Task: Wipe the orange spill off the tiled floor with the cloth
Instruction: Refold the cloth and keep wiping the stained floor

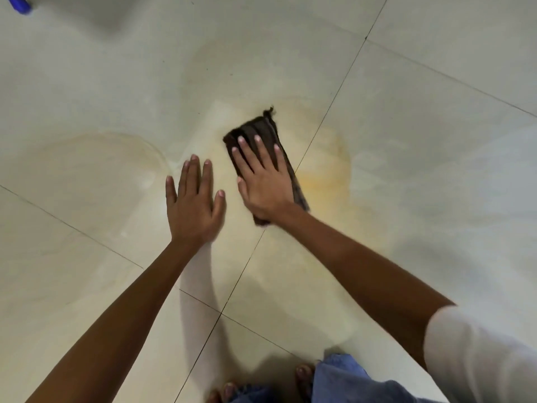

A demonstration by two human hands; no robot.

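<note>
The main risk is smearing: the orange spill [322,173] lies mostly just to the right of the cloth [263,146], with paler rings of it reaching further across the tiled floor [436,97], and a folded cloth pushed flat could spread the thin film wider instead of lifting it. Some of it could also settle into the grout line [328,112] that runs through the stain. The wet tile is likely slippery, so the bracing palm might slide under load.

The right hand [261,175] lies flat and open on the dark cloth, fingers spread, pressing it to the floor without gripping it. The left hand [194,205] is likewise open and empty, resting on bare tile just beside the cloth, apparently as a support.
</note>
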